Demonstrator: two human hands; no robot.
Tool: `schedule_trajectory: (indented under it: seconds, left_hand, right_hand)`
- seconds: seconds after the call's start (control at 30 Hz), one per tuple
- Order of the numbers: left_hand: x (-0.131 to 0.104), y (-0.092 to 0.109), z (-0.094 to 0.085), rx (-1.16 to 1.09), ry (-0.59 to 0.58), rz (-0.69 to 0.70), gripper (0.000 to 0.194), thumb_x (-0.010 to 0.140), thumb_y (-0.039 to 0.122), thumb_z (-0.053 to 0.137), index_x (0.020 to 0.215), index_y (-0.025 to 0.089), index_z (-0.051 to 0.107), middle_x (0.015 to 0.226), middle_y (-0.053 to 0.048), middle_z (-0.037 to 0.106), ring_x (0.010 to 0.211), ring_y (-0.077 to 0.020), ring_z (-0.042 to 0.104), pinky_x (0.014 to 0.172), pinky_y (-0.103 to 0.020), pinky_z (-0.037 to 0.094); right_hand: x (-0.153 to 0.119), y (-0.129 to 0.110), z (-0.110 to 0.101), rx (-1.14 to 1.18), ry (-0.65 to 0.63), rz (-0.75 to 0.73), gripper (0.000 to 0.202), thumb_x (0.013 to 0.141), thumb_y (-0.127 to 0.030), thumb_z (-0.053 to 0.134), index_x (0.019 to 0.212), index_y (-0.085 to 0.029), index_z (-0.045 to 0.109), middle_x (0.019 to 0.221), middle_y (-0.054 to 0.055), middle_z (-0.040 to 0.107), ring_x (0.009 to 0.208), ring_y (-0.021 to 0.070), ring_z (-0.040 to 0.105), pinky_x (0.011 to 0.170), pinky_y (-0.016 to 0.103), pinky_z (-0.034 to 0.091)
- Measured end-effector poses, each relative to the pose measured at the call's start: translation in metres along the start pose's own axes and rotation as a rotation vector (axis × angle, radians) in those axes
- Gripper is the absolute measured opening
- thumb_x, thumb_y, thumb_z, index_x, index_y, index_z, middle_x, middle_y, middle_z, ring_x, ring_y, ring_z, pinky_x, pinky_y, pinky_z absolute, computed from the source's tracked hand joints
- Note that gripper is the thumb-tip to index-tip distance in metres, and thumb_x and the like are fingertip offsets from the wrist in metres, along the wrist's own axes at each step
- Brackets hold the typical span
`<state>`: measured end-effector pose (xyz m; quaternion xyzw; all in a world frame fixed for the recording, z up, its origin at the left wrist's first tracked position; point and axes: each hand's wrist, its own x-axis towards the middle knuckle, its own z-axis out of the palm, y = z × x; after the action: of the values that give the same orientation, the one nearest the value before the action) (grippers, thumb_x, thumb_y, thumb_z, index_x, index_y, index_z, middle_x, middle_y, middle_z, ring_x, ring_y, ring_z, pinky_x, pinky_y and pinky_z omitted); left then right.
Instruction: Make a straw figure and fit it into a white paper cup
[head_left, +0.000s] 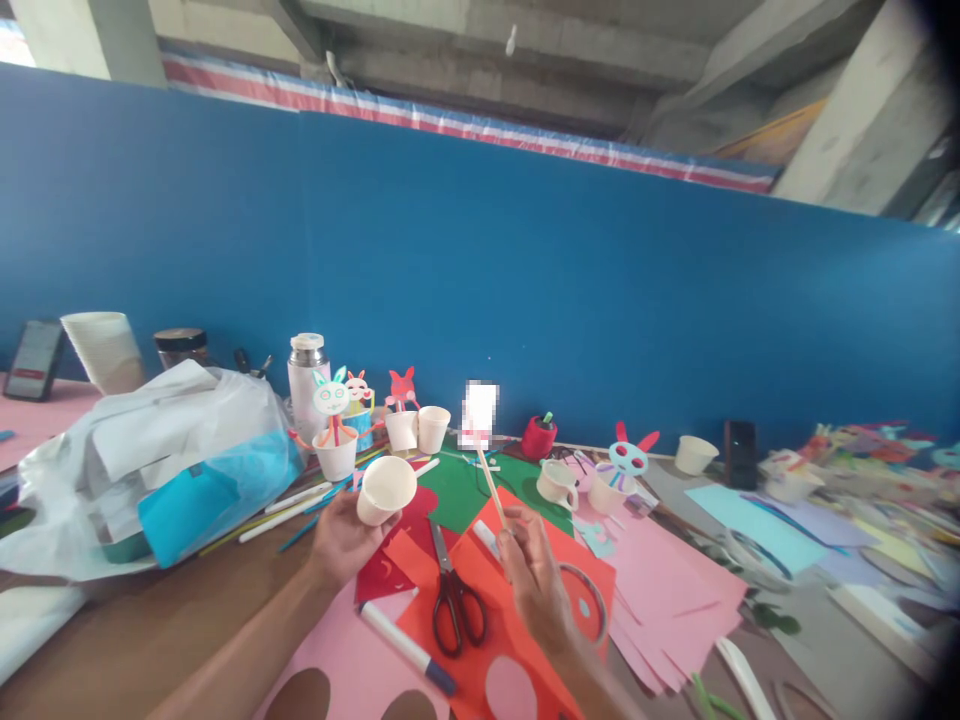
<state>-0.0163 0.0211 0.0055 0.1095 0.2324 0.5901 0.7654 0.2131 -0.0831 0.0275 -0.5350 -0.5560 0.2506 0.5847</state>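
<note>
My left hand [346, 540] is wrapped round a white paper cup [386, 490], whose mouth tilts toward me. In my right hand [534, 570] a thin pale stick [491, 480] is pinched, pointing up and away. At its far end is a white shape [480, 412] blurred into blocks, so I cannot tell what it is. Between my hands, black-handled scissors [450, 600] lie on red and orange paper [495, 640]. A white marker with a dark cap [407, 645] is nearer me, and a roll of tape [592, 600] lies beside my right wrist.
Paper rabbit figures in cups [335, 455] stand at the back left, near a thermos [307, 375]. A plastic bag of paper [172, 460] fills the left side. Pink sheets [675, 600] lie right, with another rabbit cup [611, 490] behind. A blue partition [525, 250] bounds the table.
</note>
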Motion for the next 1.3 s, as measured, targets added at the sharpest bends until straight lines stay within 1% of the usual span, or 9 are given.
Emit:
schedule_trajectory:
  seconds: [0.1,0.27,0.37,0.47,0.67,0.8,0.97,1.17,1.3]
  left_hand:
    - [-0.001,-0.001,0.002,0.005,0.001,-0.019,0.017,0.073,0.014,0.046,0.084,0.018,0.058,0.081,-0.005,0.067,0.077,-0.0238,0.063,0.068,-0.043,0.050]
    - [-0.004,-0.005,0.011,0.148,-0.054,-0.065,0.027,0.081,0.017,0.044,0.106,0.017,0.054,0.089,-0.009,0.066,0.078,-0.0235,0.064,0.060,-0.035,0.050]
    - [-0.008,-0.012,0.015,0.235,-0.084,-0.020,0.026,0.082,0.017,0.048,0.107,0.018,0.056,0.079,-0.005,0.067,0.065,-0.0184,0.062,0.050,-0.028,0.048]
    - [-0.013,-0.021,0.018,0.292,-0.130,-0.008,0.027,0.080,0.019,0.054,0.106,0.019,0.058,0.077,-0.002,0.066,0.062,-0.0147,0.060,0.049,-0.024,0.047]
    - [-0.029,-0.032,0.027,0.307,-0.352,-0.102,0.032,0.082,0.028,0.053,0.113,0.020,0.055,0.102,-0.007,0.064,0.091,-0.0193,0.060,0.076,-0.030,0.049]
    - [-0.038,-0.033,0.029,0.393,-0.465,-0.183,0.035,0.079,0.027,0.058,0.113,0.020,0.055,0.102,-0.009,0.062,0.095,-0.0215,0.059,0.084,-0.035,0.046]
    - [-0.039,-0.020,0.028,0.574,-0.618,-0.206,0.046,0.070,0.025,0.066,0.114,0.019,0.056,0.107,-0.011,0.061,0.092,-0.0222,0.059,0.080,-0.032,0.045]
    - [-0.046,-0.007,0.030,0.916,-0.700,-0.117,0.061,0.067,0.021,0.066,0.125,0.022,0.047,0.120,-0.010,0.055,0.106,-0.0281,0.052,0.082,-0.035,0.044]
    - [-0.050,-0.014,0.029,1.159,-0.660,0.189,0.063,0.061,0.015,0.070,0.121,0.022,0.053,0.121,-0.010,0.054,0.111,-0.0298,0.047,0.094,-0.037,0.036]
  right_hand:
    - [0.001,0.005,0.001,0.075,-0.066,0.055,0.031,0.087,-0.039,0.042,0.109,-0.019,0.048,0.059,-0.006,0.040,0.048,0.0091,0.039,0.044,0.019,0.036]
    - [-0.003,0.015,0.004,0.051,-0.067,0.008,0.032,0.087,-0.039,0.043,0.109,-0.018,0.052,0.062,-0.003,0.047,0.051,0.0102,0.045,0.048,0.021,0.040]
    - [-0.006,0.017,0.009,0.035,-0.056,-0.059,0.025,0.087,-0.036,0.042,0.103,-0.019,0.053,0.070,0.000,0.054,0.058,0.0113,0.051,0.057,0.023,0.046]
    - [-0.007,0.015,0.012,0.020,-0.073,-0.117,0.026,0.087,-0.033,0.044,0.109,-0.020,0.047,0.087,0.004,0.057,0.078,0.0148,0.057,0.075,0.029,0.048]
    - [-0.010,0.019,0.011,-0.274,-0.126,-0.287,0.076,0.070,-0.038,0.066,0.132,-0.021,0.025,0.114,0.012,0.050,0.104,0.0255,0.052,0.087,0.040,0.046]
    - [-0.010,0.022,0.013,-0.415,-0.032,-0.433,0.063,0.074,-0.036,0.063,0.126,-0.019,0.032,0.112,0.014,0.051,0.101,0.0258,0.052,0.084,0.040,0.047]
    - [-0.009,0.018,0.012,-0.377,-0.059,-0.526,0.047,0.080,-0.028,0.055,0.121,-0.018,0.034,0.107,0.013,0.051,0.100,0.0234,0.052,0.083,0.038,0.047]
    - [-0.011,0.018,0.011,-0.402,-0.120,-0.583,0.050,0.083,-0.021,0.051,0.128,-0.020,0.029,0.114,0.013,0.050,0.108,0.0232,0.049,0.085,0.038,0.048]
    - [-0.015,0.016,0.013,-0.508,-0.106,-0.607,0.052,0.082,-0.026,0.053,0.128,-0.018,0.030,0.117,0.015,0.052,0.112,0.0264,0.048,0.086,0.041,0.048]
